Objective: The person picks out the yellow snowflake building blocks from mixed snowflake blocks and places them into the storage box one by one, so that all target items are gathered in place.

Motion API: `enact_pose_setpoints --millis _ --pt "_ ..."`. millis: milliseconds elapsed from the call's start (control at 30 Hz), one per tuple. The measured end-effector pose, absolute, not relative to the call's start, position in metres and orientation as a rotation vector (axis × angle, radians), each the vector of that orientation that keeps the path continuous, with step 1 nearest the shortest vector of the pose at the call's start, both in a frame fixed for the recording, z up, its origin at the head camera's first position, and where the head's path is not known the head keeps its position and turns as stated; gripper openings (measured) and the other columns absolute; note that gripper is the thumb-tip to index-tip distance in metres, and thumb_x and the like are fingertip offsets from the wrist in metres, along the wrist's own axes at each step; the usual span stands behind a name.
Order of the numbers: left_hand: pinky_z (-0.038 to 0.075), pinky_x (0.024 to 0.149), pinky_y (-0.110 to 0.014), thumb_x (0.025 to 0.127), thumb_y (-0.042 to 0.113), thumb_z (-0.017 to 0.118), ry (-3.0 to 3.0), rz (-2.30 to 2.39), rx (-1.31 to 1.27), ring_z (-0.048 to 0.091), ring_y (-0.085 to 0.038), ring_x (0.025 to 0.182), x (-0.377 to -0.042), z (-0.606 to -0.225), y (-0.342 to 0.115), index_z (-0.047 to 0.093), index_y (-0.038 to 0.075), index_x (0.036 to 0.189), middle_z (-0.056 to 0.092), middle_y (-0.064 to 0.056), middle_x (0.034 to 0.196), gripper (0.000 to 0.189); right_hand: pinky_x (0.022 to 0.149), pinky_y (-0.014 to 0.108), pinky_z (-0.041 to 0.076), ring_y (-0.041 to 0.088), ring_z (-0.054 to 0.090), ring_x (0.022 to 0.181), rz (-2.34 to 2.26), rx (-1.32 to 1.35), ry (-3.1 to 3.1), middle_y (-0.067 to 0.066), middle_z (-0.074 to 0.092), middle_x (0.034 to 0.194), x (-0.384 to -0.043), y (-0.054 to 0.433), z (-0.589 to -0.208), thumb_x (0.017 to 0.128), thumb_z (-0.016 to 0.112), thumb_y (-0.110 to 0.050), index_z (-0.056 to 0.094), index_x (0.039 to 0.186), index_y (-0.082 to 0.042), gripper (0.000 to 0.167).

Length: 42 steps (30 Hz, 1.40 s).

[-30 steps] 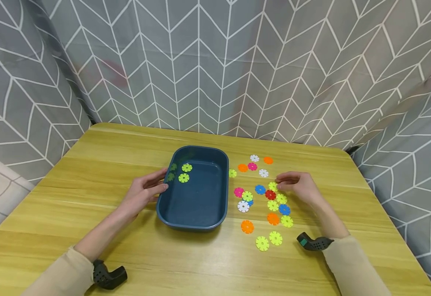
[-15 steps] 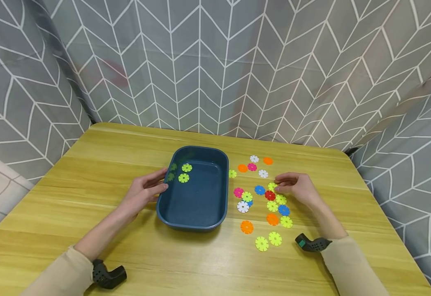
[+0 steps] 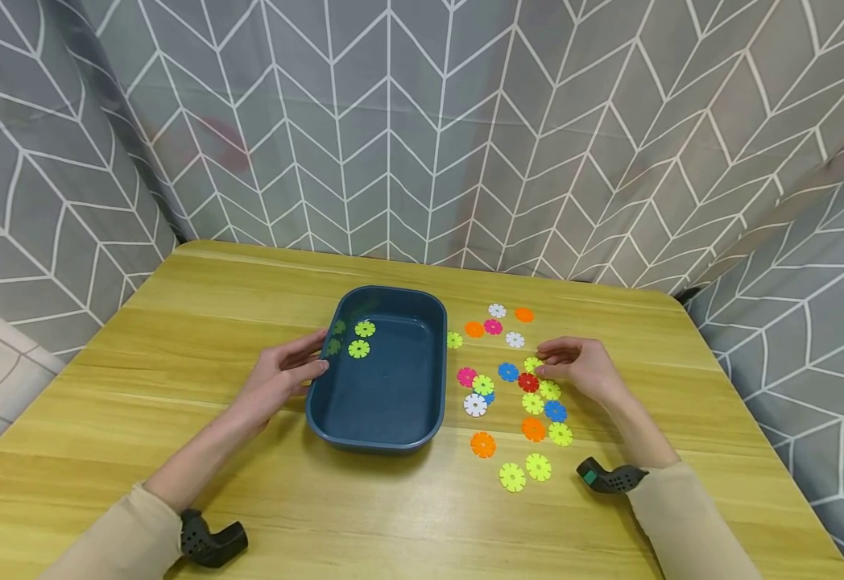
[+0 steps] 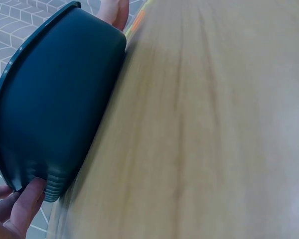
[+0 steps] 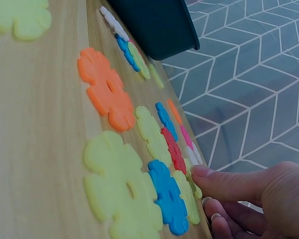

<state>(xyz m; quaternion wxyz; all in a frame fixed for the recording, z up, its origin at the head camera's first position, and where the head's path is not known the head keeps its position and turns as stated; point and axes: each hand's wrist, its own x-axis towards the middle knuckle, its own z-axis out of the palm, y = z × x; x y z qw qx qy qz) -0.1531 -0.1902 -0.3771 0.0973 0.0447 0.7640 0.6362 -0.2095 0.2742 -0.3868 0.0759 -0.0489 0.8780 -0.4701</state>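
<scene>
My left hand (image 3: 280,374) grips the left side of a dark blue plastic bin (image 3: 386,441), thumb at the rim and fingers against the outer wall. In the left wrist view, fingers (image 4: 29,201) touch the ridged part of the bin. Two yellow-green snowflake discs (image 3: 359,349) lie flat inside it. At the right, my right hand (image 3: 585,366) pinches a yellow-green snowflake disc (image 3: 533,365) by its edge, thumb on the near side. That disc is partly hidden by the fingers. A red disc (image 3: 528,383) lies right beside it.
Several loose discs in orange (image 3: 483,445), blue (image 3: 556,411), white (image 3: 475,404), pink (image 3: 467,377) and yellow-green (image 3: 538,467) are scattered between the bin and the right arm. Some overlap. A patterned grey curtain (image 3: 407,137) hangs behind the wooden table (image 3: 212,322).
</scene>
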Motion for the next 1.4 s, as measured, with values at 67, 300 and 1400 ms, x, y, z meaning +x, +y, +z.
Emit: enact_pose_setpoints --millis 67,300,1400 --pt "0.057 0.086 -0.030 0.099 0.019 0.061 2.264 1.883 0.134 0.050 -0.041 0.133 -0.1530 -0.3771 -0.1903 0.036 0.007 0.155 0.040 -0.021 0.156 0.063 0.073 0.019 0.055 0.014 0.065 0.087 -1.405 -0.148 2.640 0.023 0.069 0.115 -0.2096 0.2739 -0.3870 0.085 0.080 -0.010 0.067 0.120 0.005 0.040" --pt "0.057 0.086 -0.030 0.099 0.020 0.062 2.269 1.876 0.131 0.050 -0.040 0.133 -0.1532 -0.3768 -0.1900 0.036 0.007 0.155 0.040 -0.020 0.156 0.063 0.073 0.018 0.055 0.017 0.065 0.088 -1.384 -0.149 2.664 0.023 0.069 0.114 -0.2098 0.2729 -0.3876 0.085 0.079 -0.008 0.067 0.120 0.004 0.039" --pt "0.058 0.084 -0.029 0.099 0.020 0.062 2.296 1.854 0.120 0.051 -0.040 0.132 -0.1538 -0.3771 -0.1891 0.037 0.008 0.154 0.043 -0.020 0.154 0.062 0.074 0.019 0.054 0.028 0.060 0.096 -1.325 -0.189 2.716 0.021 0.065 0.114 -0.2077 0.2710 -0.3875 0.086 0.077 -0.004 0.068 0.120 0.001 0.036"
